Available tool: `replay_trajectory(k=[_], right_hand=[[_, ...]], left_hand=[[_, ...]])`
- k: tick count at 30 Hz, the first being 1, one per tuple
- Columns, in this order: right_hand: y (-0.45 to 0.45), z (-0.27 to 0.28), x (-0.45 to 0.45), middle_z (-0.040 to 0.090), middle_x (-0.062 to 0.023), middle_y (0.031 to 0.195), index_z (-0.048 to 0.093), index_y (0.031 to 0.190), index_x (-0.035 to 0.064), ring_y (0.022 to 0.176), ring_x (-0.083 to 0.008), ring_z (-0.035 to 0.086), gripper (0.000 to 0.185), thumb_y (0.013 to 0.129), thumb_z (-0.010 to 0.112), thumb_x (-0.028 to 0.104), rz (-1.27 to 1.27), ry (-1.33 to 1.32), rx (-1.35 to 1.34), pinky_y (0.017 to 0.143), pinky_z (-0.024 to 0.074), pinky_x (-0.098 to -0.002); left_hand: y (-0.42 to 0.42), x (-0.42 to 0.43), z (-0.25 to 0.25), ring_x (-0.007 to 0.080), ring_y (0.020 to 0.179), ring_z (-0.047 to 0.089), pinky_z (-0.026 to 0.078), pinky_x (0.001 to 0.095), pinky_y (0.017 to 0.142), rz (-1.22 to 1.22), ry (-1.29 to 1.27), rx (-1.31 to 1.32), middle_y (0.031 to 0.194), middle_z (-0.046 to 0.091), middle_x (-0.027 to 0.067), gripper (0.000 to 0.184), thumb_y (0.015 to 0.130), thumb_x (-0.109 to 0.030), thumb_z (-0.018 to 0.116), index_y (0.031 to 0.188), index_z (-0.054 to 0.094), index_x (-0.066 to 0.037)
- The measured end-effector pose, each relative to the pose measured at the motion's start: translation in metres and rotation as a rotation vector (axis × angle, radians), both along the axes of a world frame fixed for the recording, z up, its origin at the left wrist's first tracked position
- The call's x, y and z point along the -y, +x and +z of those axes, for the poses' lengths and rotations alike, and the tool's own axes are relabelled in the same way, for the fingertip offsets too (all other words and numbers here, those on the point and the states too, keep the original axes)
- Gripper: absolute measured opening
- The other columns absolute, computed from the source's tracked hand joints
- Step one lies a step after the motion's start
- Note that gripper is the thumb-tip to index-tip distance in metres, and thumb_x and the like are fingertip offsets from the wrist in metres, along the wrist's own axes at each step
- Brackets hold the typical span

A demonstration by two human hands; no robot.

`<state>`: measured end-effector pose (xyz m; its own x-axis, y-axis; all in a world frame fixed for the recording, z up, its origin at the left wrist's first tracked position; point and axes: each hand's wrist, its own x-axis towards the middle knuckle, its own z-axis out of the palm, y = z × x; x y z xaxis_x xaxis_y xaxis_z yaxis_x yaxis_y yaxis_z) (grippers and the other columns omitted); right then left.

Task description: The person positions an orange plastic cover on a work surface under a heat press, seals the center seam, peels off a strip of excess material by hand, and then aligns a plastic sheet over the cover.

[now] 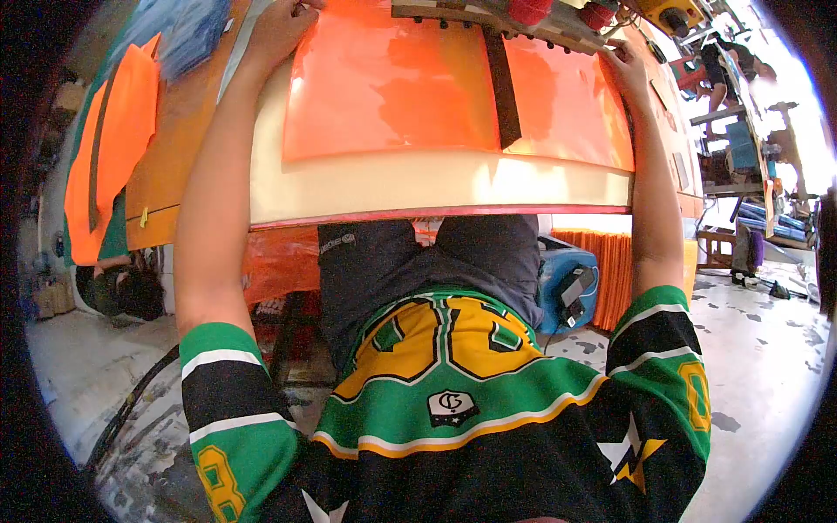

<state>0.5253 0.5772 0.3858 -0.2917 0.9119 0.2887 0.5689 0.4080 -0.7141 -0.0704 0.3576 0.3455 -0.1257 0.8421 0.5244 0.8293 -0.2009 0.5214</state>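
Note:
A glossy orange sheet (392, 96) with a dark lengthwise strip (502, 96) lies on a cream board (349, 190) in front of me. Its far edge runs under a bar (488, 16) studded with dark round heads. My left hand (283, 30) is at the sheet's far left side, fingers curled together; the top of the view cuts off what they may hold. At the far right corner, beside the bar's end, my right hand (624, 68) has its fingers closed on the sheet's edge.
Orange pieces with a dark stripe (113, 144) hang over the table's left side, near a blue sheet (187, 35). Red knobs (532, 9) top the bar. Below the board are a blue container (567, 283) and stacked orange material (602, 261). Another person (732, 65) is at far right.

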Motion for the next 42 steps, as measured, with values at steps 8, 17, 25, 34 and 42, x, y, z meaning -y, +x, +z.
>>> replay_trajectory(k=[8,17,25,34,42], right_hand=[[-0.007,0.002,0.007,0.059,0.0011,0.071,0.066,0.121,-0.0078,0.056,-0.0077,0.05,0.036,0.097,0.071,0.018,0.056,0.02,-0.148,0.049,0.0377,-0.0267],[-0.006,0.009,0.011,0.058,0.0013,0.069,0.067,0.118,-0.0046,0.055,-0.0075,0.05,0.03,0.097,0.071,0.016,0.058,0.001,-0.135,0.048,0.0353,-0.0261],[0.0,0.009,0.02,0.056,0.0011,0.073,0.062,0.123,0.005,0.059,-0.0072,0.048,0.029,0.096,0.07,0.01,0.084,0.076,-0.176,0.051,0.0359,-0.0256],[-0.001,0.031,0.06,0.068,-0.0052,0.113,0.062,0.113,0.0033,0.108,-0.0166,0.063,0.016,0.099,0.064,0.012,0.191,0.094,-0.134,0.096,0.0486,-0.0331],[0.017,0.038,0.077,0.071,-0.0085,0.116,0.061,0.118,-0.0001,0.096,-0.0176,0.069,0.022,0.096,0.062,0.001,0.032,0.029,-0.055,0.077,0.058,-0.0282]], left_hand=[[-0.001,-0.008,-0.007,0.0144,0.074,0.063,0.052,0.0322,0.066,-0.028,0.087,0.024,0.084,0.068,0.0033,0.023,0.095,-0.02,0.064,0.113,0.073,-0.009],[0.009,-0.002,0.006,0.0161,0.078,0.064,0.052,0.0336,0.07,0.015,-0.092,0.09,0.088,0.071,0.004,0.02,0.094,-0.019,0.064,0.111,0.073,-0.011],[0.049,0.036,0.041,0.0119,0.069,0.053,0.044,0.0323,0.064,0.089,-0.105,0.125,0.075,0.055,-0.0006,0.023,0.096,-0.021,0.065,0.115,0.071,-0.01],[0.065,0.086,0.067,0.0066,0.063,0.044,0.037,0.0285,0.056,-0.047,-0.231,0.22,0.068,0.051,-0.0027,0.021,0.098,-0.025,0.071,0.113,0.07,-0.009],[0.085,0.113,0.091,0.0231,0.069,0.058,0.047,0.0376,0.064,-0.019,-0.237,0.187,0.08,0.064,0.0128,0.016,0.098,-0.016,0.065,0.11,0.069,-0.006]])
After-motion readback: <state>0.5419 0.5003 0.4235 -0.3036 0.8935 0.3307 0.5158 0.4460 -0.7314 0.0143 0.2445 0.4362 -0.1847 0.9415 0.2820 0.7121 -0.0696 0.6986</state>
